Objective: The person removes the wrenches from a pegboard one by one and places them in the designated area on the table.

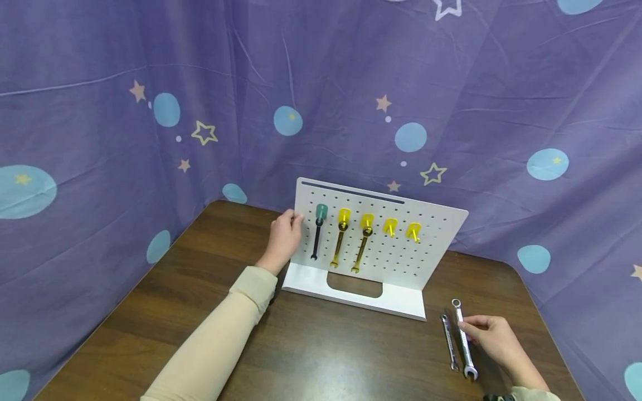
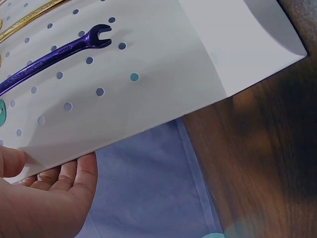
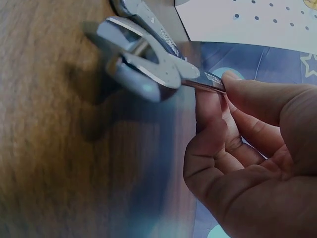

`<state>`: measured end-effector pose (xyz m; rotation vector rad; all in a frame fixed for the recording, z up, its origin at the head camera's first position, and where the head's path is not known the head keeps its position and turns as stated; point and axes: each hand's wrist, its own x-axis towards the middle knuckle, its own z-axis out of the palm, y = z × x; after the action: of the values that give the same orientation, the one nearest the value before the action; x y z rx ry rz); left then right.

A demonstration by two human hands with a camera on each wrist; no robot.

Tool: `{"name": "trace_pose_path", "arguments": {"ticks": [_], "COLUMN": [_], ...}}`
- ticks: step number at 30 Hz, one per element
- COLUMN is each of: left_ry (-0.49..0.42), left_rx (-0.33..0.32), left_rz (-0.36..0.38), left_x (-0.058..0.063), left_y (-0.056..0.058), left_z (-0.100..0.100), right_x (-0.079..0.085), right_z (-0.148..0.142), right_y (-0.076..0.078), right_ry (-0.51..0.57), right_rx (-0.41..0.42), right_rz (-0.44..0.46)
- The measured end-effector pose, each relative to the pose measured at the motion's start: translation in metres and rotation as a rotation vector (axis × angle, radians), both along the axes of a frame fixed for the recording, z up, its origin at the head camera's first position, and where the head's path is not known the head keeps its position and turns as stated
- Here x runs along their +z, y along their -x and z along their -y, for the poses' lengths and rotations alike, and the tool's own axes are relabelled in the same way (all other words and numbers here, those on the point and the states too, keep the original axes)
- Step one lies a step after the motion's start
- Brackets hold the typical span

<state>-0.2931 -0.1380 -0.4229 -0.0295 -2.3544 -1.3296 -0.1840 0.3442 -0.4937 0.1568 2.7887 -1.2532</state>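
The left hand (image 1: 286, 234) gripped the left edge of a white pegboard (image 1: 436, 223), thumb on the front face and the other fingers curled behind it. The right hand (image 1: 494, 337) pinched a large silver wrench (image 1: 466, 353) by its shaft between thumb and fingers. That wrench was to the right of the pegboard, ring end toward the board, open end toward the person; the open end seemed raised off the wooden table (image 1: 391, 356), though blur made this hard to judge. A smaller silver wrench (image 1: 448, 341) lay just beside it, on its left.

On the pegboard, a dark purple wrench (image 2: 59, 52) hung from a green hook (image 1: 321, 210), and two gold wrenches (image 1: 360, 252) hung from yellow hooks (image 1: 368, 219) next to it. Two more yellow hooks stood farther right. Behind was a purple curtain (image 1: 326, 55) with stars.
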Motion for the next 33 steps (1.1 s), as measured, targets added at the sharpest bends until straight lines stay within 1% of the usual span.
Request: {"name": "trace_pose_path", "arguments": {"ticks": [9, 17, 23, 30, 33], "left_ry": [-0.003, -0.008, -0.006, -0.015, -0.011], "left_rx": [-0.01, -0.003, -0.002, -0.006, -0.004], "left_rz": [0.023, 0.015, 0.018, 0.026, 0.022], "left_x": [-0.0003, 0.0002, 0.0008, 0.0001, -0.0005], "left_y": [0.0004, -0.0002, -0.0001, 0.0015, 0.0012], "left_z": [0.0001, 0.0, 0.0005, 0.0005, 0.0002], "right_x": [-0.002, -0.0033, -0.0029, -0.0059, -0.0076], "right_z": [-0.0008, -0.0017, -0.0025, -0.0027, -0.0024], "right_y": [-0.0005, 0.0, 0.0007, 0.0007, -0.0002], "right_ry": [-0.007, -0.025, -0.059, -0.072, -0.097], "right_rx": [0.017, 0.037, 0.041, 0.06, 0.066], "right_rz": [0.013, -0.012, -0.017, -0.038, -0.041]}}
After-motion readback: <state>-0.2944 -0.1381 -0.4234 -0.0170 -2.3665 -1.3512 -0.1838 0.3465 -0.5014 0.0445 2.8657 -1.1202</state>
